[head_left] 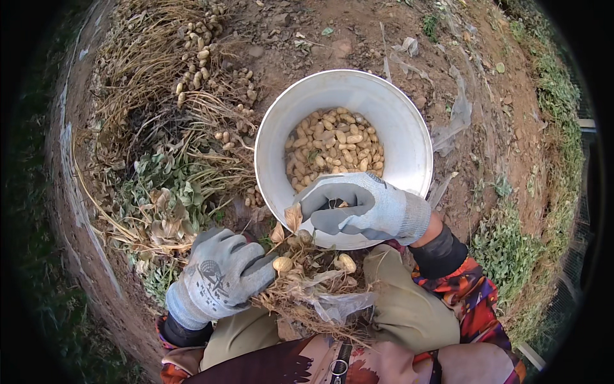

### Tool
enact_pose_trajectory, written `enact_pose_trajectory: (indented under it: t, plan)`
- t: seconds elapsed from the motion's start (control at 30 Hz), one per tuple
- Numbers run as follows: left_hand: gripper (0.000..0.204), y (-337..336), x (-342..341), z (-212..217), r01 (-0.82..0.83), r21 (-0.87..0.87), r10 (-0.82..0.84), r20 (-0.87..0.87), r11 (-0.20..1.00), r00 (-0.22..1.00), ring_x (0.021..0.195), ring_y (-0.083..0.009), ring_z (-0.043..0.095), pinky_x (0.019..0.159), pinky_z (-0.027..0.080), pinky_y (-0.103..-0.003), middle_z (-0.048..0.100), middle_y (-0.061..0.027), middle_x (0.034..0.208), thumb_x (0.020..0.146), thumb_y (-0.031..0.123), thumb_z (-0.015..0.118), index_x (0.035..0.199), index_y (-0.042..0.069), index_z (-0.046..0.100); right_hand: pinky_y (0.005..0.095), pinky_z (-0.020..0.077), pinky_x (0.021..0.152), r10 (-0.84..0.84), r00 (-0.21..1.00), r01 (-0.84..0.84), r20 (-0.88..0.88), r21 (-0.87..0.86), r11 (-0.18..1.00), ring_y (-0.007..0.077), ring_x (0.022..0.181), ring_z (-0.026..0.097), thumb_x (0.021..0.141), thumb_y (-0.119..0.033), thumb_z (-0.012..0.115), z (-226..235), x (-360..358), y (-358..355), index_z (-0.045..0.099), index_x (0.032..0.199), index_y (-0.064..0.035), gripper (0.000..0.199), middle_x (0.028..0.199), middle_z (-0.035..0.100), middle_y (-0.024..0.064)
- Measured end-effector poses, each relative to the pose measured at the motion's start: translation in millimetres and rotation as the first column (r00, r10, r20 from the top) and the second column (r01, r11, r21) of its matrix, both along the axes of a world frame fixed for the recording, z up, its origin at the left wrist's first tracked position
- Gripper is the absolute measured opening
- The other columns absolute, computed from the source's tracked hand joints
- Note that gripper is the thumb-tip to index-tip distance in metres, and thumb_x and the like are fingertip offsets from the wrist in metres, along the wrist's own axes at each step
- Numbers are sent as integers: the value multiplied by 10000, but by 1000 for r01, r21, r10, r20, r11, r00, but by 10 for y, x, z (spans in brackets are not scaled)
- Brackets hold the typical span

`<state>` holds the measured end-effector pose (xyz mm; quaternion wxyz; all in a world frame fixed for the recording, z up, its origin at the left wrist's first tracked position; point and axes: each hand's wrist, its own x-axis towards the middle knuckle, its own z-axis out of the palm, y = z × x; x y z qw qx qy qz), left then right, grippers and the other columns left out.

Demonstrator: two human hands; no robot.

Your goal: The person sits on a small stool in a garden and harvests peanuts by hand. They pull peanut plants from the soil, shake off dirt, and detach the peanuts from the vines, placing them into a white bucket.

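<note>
My left hand (220, 272), in a grey-blue work glove, is closed around the stems of a dried peanut plant (307, 281). The plant's roots lie between my knees, with a few pods (346, 262) on them and a scrap of clear plastic film (342, 306) tangled in. Over the near rim of a white bucket (409, 141), my gloved right hand (361, 208) is curled, thumb and fingertips drawn together beside a dry leaf (293, 217). What those fingertips hold, if anything, is hidden. Inside the bucket lies a layer of peanuts (336, 144).
Pulled peanut plants (147, 96) are heaped on the left, some with pods (199, 54) still attached and green leaves (169, 185). Brown soil (320, 38) surrounds the bucket. Torn plastic film (457, 109) and low weeds (508, 256) lie to the right.
</note>
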<state>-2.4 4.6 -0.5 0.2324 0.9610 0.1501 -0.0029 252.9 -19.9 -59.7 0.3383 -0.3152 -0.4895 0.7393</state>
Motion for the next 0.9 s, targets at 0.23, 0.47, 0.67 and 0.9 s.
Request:
enact_pose_trajectory:
  t: [0.23, 0.47, 0.67, 0.9]
  plan:
    - [388, -7, 90, -28, -23, -5, 23, -86, 1000, 996, 700, -240, 547, 610, 443, -372, 543, -64, 808, 530, 219, 606, 897, 96, 583, 334, 431, 662, 14, 953, -114, 302, 315, 942, 230, 721, 546, 794, -353, 612, 102, -394, -141, 528, 959, -76, 333, 767, 537, 94]
    - [393, -37, 61, -68, -10, -49, 1, -175, 999, 985, 724, -226, 559, 633, 450, -363, 553, -63, 833, 582, 191, 611, 962, 98, 569, 359, 371, 805, -176, 592, -561, 787, 559, 611, 246, 907, 525, 595, -195, 642, 417, -332, 2, 555, 950, -141, 369, 957, 535, 67]
    - [381, -5, 57, -31, 7, -23, -9, -127, 1000, 992, 741, -215, 567, 651, 458, -350, 560, -58, 857, 607, 193, 601, 979, 119, 572, 472, 386, 837, -405, 744, -332, 531, 821, 465, 271, 983, 505, 518, -258, 618, 403, -422, -79, 573, 785, -127, 301, 1028, 527, 69]
    - [503, 18, -128, -45, -98, 4, 98, -87, 995, 991, 652, -262, 549, 590, 430, -392, 559, -68, 775, 428, 263, 629, 895, 78, 620, 442, 382, 847, -556, 486, -399, 675, 737, 546, 305, 959, 507, 643, -151, 651, 487, 257, 107, 558, 780, -86, 179, 987, 546, 81]
